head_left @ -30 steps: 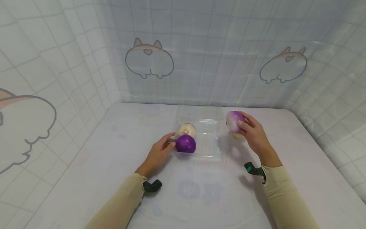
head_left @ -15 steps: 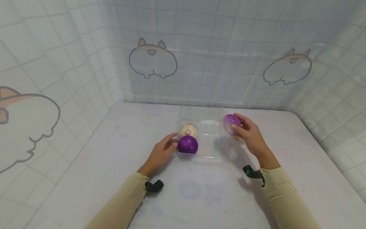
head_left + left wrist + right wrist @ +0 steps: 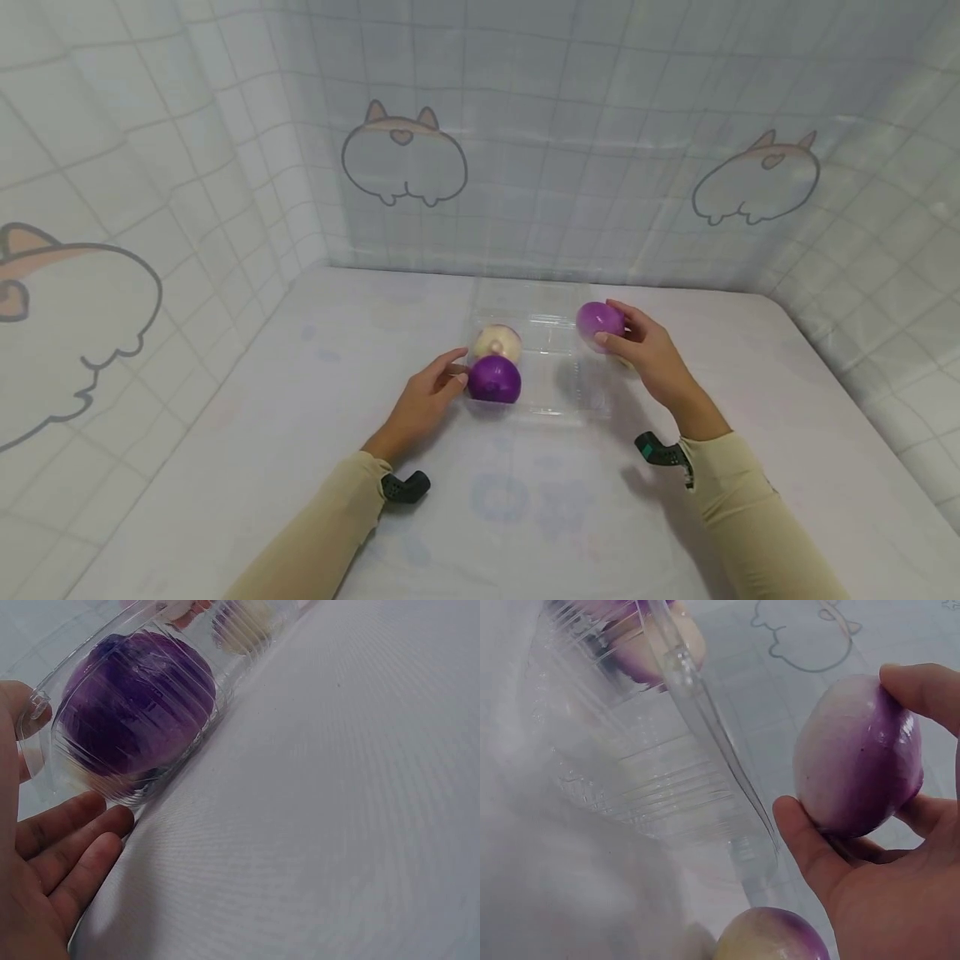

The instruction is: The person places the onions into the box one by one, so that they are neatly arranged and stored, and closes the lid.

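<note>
My right hand (image 3: 647,354) holds a purple-and-white turnip (image 3: 598,324) by its sides, with fingertips and thumb, just right of a clear plastic clamshell container (image 3: 547,409). In the right wrist view, the held turnip (image 3: 855,757) is raised beside the container's rim. Below the right hand a second turnip (image 3: 772,937) lies outside the container. In the container's left half sit a dark purple turnip (image 3: 494,380) and, behind it, a paler turnip (image 3: 496,342). My left hand (image 3: 423,402) touches the container's left side, its fingers (image 3: 82,862) fairly straight.
The container's lid (image 3: 531,293) lies open at the back, towards the rear wall curtain (image 3: 555,183). A pale cloth (image 3: 300,433) covers the table. Curtains with a grid and animal drawings enclose the sides. Dark bands sit at both wrists.
My right hand has moved left with its turnip, closer to the container. It has turned the turnip so that more purple faces up. The left hand stays at the container's side.
</note>
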Motion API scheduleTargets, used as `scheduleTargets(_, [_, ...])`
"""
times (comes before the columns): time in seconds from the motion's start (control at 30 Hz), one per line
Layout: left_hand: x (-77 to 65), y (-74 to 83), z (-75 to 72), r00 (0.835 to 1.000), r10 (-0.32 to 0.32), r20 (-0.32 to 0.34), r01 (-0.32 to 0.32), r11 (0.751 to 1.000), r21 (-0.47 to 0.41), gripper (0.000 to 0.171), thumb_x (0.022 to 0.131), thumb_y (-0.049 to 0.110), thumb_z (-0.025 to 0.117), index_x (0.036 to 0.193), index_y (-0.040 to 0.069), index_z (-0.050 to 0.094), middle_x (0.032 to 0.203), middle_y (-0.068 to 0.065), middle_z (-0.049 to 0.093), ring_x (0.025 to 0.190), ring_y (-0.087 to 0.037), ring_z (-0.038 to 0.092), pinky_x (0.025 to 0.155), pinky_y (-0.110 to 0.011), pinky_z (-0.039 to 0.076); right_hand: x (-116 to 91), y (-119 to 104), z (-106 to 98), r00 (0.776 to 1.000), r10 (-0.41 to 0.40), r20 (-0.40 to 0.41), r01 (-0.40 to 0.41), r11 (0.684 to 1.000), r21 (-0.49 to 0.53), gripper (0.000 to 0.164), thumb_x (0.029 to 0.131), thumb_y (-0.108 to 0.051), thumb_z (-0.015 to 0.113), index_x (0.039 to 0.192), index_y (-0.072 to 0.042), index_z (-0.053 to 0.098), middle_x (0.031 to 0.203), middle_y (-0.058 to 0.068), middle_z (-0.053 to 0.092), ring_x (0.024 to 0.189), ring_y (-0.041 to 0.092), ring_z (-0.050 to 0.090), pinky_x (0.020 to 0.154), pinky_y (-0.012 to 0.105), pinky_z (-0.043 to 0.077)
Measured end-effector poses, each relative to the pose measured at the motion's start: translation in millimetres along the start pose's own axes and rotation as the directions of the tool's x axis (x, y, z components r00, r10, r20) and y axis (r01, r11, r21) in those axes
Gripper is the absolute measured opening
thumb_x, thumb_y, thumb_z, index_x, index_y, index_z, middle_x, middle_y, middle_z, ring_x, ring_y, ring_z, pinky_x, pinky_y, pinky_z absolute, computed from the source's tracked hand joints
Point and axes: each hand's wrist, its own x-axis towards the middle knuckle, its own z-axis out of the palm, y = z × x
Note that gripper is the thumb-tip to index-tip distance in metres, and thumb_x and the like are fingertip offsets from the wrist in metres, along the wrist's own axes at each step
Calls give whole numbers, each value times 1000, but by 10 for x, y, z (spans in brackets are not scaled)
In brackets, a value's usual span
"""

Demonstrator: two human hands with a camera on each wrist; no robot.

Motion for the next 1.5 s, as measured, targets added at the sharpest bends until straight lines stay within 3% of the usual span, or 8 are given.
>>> scheduleTargets(0.13, [4,-7,5,1000,-9,8,9,1000,12,47,104,34,56,149,27,47,122,-1,66,111,-19,62,97,-44,49,20,22,12,1000,10,8,-10,1000,-3,72,95,-32,70,156,-17,36,155,15,36,136,38,42,105,52,42])
scheduleTargets(0.37, [5,-6,3,1000,-8,8,7,1000,18,46,104,34,56,148,29,48,121,0,66,109,-19,62,97,-44,50,118,48,67,997,-14,74,7,996,92,75,92,-22,75,156,-22,36,152,16,37,130,38,46,97,47,51])
scheduleTargets(0.63, [11,-21,7,1000,-9,8,9,1000,13,46,104,36,55,148,30,47,121,0,66,110,-19,62,98,-45,49,195,38,101,994,24,103,-24,1000,-1,79,90,-18,75,157,-30,35,158,12,30,138,40,39,106,59,39])
scheduleTargets(0.87, [17,-33,10,1000,3,6,-3,1000,16,47,104,36,55,149,28,47,122,0,65,110,-19,62,98,-45,49,218,50,99,992,58,116,-58,998,-5,77,91,-18,73,157,-30,34,156,13,31,138,38,37,108,60,36])
scheduleTargets(1.0, [17,-27,9,1000,9,2,-9,1000,19,47,104,35,56,149,27,47,122,0,65,110,-19,62,98,-44,49,237,31,107,989,58,135,-63,997,35,74,94,-21,71,157,-26,33,154,15,33,136,38,38,107,55,40])
scheduleTargets(1.23, [14,-22,2,1000,30,-5,-30,999,9,46,104,31,57,149,25,48,123,-4,66,109,-21,64,97,-45,50,280,-1,140,990,39,137,-62,985,163,56,105,-23,55,156,-13,36,153,18,33,131,40,42,96,32,52])
scheduleTargets(1.5, [3,-15,6,1000,24,-7,-24,1000,4,48,103,31,58,149,23,48,127,-4,64,111,-22,63,97,-45,50,288,1,164,992,29,124,-47,989,144,59,100,-21,65,153,-15,41,151,18,36,133,38,42,95,31,52])
